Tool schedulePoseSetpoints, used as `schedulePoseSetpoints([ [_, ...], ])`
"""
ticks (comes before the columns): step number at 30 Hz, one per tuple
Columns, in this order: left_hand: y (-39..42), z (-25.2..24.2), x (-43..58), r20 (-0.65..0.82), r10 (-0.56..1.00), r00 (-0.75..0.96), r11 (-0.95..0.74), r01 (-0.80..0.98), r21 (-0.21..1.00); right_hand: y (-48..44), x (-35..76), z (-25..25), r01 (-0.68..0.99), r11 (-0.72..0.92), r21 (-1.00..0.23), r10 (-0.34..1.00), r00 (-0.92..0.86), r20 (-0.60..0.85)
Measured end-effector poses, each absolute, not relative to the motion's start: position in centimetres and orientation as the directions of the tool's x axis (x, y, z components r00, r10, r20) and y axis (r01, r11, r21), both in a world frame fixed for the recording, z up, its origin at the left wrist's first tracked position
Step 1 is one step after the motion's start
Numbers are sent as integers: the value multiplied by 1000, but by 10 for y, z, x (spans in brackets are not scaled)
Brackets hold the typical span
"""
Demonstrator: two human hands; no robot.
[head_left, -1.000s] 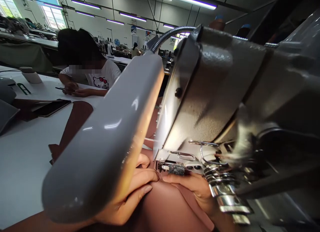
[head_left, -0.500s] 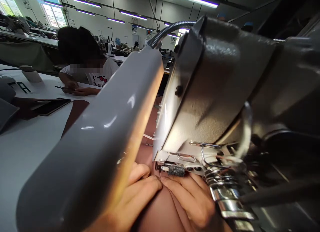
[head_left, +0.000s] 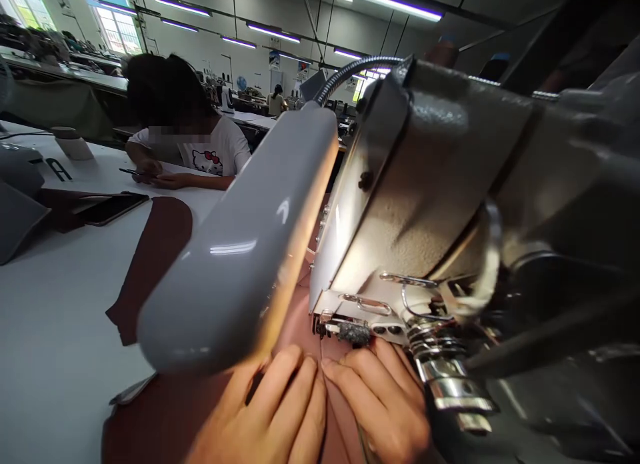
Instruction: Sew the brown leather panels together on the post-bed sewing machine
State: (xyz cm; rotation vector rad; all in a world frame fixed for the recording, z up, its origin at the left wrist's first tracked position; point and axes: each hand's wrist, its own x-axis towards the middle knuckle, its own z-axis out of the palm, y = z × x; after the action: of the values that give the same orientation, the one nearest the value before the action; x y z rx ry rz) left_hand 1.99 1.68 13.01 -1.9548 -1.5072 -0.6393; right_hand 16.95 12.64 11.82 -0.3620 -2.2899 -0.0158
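Far left, white surface (head_left: 55, 357) runs wide, likely roomiest | lamp (head_left: 240, 251) now covers less of left hand (head_left: 275, 411), fingers laid close together on pinkish piece (head_left: 337, 417): perhaps a reset hold | piece lies under both hands, toward machine head (head_left: 400, 211) | right hand (head_left: 383, 404), fingers bunched on it, machine head crowding; pinch unclear for both

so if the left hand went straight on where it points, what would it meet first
The left hand would probably meet the pale metal lower end of the sewing machine head first, though depth there is hard to judge.
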Motion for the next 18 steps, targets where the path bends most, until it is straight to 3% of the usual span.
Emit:
schedulePoseSetpoints([
  [18, 25, 143, 9, 582, 773, 253, -228, 967, -117, 127, 166, 111, 279, 957, -85, 245, -612, 752],
])
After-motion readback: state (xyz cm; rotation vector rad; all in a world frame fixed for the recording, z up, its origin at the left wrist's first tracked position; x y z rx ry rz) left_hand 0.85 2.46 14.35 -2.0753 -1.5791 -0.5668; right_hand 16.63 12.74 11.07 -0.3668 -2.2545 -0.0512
